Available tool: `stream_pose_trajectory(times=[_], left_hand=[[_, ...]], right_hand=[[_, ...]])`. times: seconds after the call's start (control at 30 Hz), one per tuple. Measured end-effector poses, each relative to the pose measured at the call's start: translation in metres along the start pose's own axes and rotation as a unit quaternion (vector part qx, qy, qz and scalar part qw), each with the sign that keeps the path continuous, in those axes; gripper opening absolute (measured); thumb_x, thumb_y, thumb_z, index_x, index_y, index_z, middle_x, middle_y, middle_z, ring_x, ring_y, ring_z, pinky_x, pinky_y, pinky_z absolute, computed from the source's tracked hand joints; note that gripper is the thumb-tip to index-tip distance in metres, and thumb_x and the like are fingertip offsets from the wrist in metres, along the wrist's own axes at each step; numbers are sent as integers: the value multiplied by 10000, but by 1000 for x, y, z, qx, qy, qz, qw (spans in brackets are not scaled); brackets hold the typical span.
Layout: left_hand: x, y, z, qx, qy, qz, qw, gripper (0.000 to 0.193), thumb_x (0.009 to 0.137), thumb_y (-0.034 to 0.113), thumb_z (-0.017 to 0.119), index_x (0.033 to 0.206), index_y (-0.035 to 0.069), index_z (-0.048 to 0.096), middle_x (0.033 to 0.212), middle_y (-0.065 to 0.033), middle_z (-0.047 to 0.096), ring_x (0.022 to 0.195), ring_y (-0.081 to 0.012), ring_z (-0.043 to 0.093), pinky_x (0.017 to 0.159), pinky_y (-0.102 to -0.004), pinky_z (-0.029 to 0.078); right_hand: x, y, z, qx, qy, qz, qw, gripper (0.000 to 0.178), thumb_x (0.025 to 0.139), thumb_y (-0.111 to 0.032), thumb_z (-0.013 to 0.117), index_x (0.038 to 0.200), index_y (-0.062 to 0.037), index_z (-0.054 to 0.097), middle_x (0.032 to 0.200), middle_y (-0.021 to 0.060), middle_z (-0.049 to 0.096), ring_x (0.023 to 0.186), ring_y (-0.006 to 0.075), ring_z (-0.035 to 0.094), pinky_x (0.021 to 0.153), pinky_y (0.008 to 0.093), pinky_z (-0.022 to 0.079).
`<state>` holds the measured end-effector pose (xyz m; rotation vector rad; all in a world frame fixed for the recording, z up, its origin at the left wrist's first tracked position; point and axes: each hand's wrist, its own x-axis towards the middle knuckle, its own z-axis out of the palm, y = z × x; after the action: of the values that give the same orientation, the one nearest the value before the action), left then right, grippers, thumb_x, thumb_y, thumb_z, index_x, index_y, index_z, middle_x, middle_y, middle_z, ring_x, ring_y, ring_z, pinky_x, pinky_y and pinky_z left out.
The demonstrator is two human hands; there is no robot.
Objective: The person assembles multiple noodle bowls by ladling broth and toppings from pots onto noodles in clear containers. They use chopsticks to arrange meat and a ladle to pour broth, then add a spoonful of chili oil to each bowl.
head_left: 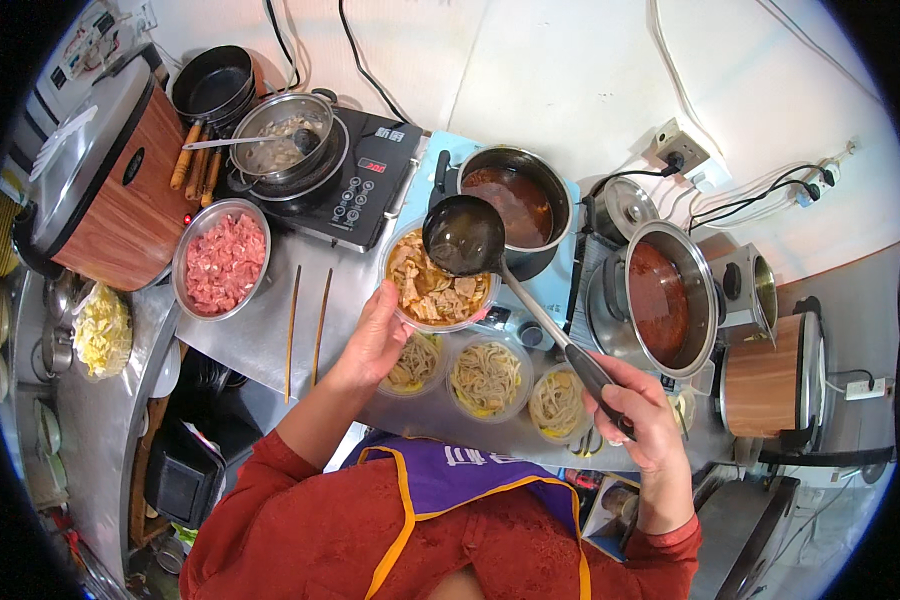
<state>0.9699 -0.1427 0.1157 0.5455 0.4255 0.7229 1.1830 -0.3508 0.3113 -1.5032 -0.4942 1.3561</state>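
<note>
My right hand (638, 412) is wrapped around the handle of a black ladle (555, 325). The ladle's scoop holds some brownish liquid and hangs over the far rim of a clear plastic bowl, close to the pot of dark broth (510, 195). With thumb and fingers, my left hand (372, 335) grips the near-left rim of that bowl (440, 290), which contains sliced meat in brown sauce. Nearer to me stand several clear bowls of noodles (488, 378); the meat bowl overlaps one of them.
On the left are a steel bowl of raw meat (222, 260), a pair of chopsticks (305, 330) and an induction cooker (370, 170) with a pan (282, 140). A pot of red sauce (665, 300) stands right, beside a wood-patterned cooker (767, 375). Cables hang along the wall.
</note>
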Motion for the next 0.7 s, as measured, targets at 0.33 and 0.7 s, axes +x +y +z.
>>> stream_pose_trajectory(times=[0.33,0.7], left_hand=[[-8,-7,-6,-12,-5,-48,999,664,949,516,485,1399,40,375,1386,-84,502,1269,-204,491,1073,-373,388],[-50,-22,-1,54,-65,-132,988,821,919,655,381,1490,77,259,1514,-80,343,1381,-247,341,1132,-440,285]], right_hand=[[48,19,-16,80,62,-75,992,375,949,-176,527,1284,-7,535,822,79,622,513,69,458,428,181,303],[121,25,-28,-531,302,-374,698,336,783,-171,700,1100,-99,616,957,96,586,914,294,594,746,408,479]])
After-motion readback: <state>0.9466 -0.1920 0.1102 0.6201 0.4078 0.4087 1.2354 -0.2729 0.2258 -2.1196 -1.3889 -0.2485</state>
